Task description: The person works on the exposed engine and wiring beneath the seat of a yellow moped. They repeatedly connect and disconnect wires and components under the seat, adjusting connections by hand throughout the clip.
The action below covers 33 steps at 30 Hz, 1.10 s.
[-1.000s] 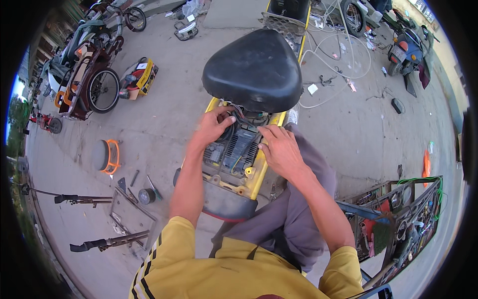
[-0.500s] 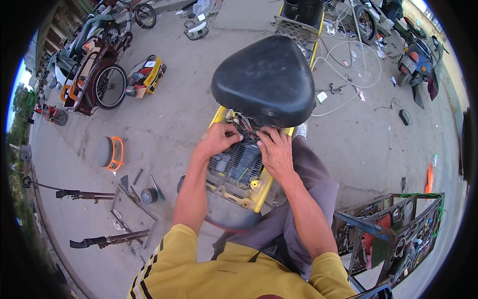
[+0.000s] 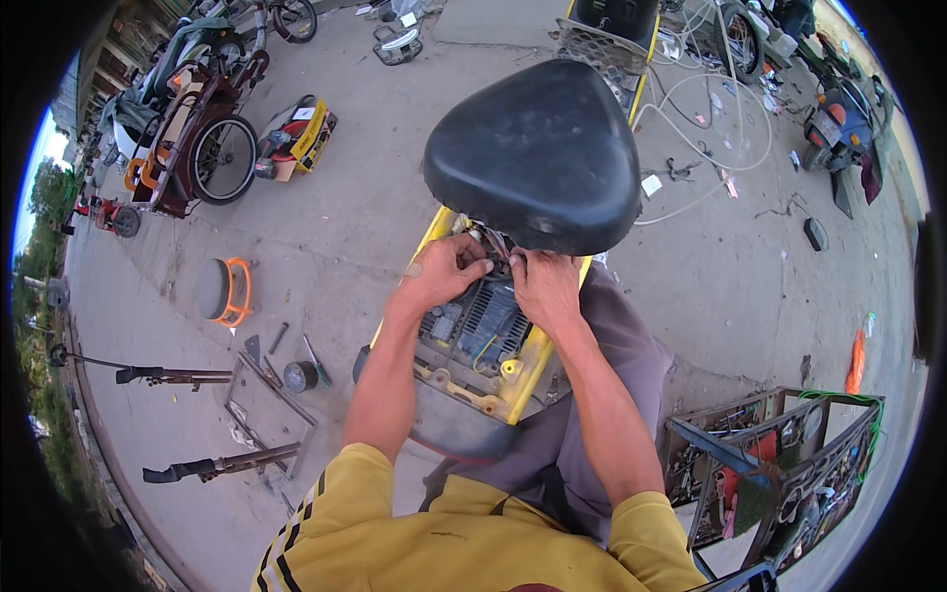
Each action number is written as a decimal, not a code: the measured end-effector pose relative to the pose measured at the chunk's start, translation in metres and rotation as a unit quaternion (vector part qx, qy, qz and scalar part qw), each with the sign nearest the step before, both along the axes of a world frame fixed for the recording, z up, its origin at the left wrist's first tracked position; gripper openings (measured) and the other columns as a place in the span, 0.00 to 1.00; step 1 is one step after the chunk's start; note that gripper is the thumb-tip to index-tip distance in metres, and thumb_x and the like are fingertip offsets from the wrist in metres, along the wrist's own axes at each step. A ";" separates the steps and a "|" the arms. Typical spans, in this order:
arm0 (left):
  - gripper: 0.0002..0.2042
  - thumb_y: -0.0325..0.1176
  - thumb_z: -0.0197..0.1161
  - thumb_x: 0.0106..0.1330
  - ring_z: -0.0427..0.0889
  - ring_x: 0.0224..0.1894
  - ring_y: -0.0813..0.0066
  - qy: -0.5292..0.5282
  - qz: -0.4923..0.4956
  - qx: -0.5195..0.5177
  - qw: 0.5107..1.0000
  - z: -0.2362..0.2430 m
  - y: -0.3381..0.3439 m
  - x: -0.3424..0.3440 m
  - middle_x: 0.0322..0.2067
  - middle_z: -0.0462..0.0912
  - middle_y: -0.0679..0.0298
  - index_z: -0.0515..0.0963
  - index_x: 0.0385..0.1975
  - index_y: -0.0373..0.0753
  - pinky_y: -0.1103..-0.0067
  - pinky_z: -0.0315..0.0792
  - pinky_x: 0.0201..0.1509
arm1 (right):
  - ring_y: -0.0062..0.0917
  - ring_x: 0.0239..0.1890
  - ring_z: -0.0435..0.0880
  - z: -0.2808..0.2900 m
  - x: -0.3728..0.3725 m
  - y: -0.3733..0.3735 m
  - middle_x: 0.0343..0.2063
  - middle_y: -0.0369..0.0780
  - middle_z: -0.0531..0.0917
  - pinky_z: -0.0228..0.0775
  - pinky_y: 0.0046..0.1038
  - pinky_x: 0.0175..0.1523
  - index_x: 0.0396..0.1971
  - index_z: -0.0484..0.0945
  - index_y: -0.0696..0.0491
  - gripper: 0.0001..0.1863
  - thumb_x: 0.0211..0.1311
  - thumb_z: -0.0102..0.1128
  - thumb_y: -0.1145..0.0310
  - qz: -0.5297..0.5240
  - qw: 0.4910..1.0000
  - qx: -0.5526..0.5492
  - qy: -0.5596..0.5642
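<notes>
Both hands have crept forward since a second ago, up under the rear edge of the black seat [image 3: 538, 153]. Left hand [image 3: 441, 276] and right hand [image 3: 545, 286] now meet just behind that seat, fingers pinched together on thin wires [image 3: 496, 245] above the grey finned box [image 3: 481, 321], which sits in the yellow frame [image 3: 523, 370] behind the seat.
</notes>
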<state>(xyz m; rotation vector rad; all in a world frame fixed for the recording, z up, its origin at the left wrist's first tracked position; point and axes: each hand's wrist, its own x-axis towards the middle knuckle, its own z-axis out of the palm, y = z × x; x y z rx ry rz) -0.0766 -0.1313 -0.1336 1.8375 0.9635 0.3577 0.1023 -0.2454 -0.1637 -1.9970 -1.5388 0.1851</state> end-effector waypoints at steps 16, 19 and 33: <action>0.06 0.24 0.74 0.70 0.76 0.38 0.82 -0.022 -0.048 -0.042 0.998 -0.016 0.009 -0.005 0.34 0.81 0.72 0.83 0.41 0.35 0.77 0.71 0.42 | 0.53 0.64 0.78 0.004 0.006 -0.003 0.56 0.52 0.86 0.61 0.57 0.70 0.55 0.84 0.59 0.20 0.68 0.69 0.64 0.013 0.997 0.060 0.043; 0.06 0.24 0.75 0.69 0.75 0.36 0.84 -0.042 -0.061 -0.052 0.996 -0.010 0.007 -0.004 0.32 0.80 0.74 0.83 0.40 0.36 0.79 0.70 0.40 | 0.54 0.65 0.78 -0.006 0.004 -0.003 0.56 0.52 0.87 0.61 0.55 0.71 0.57 0.84 0.56 0.19 0.69 0.69 0.66 -0.006 0.997 0.060 0.051; 0.08 0.22 0.66 0.75 0.83 0.44 0.79 -0.132 -0.033 -0.055 0.989 -0.005 -0.004 0.010 0.40 0.87 0.68 0.85 0.50 0.32 0.76 0.78 0.53 | 0.55 0.59 0.81 -0.010 0.012 0.001 0.52 0.51 0.88 0.67 0.54 0.66 0.51 0.87 0.58 0.15 0.67 0.68 0.70 0.010 0.985 0.110 0.134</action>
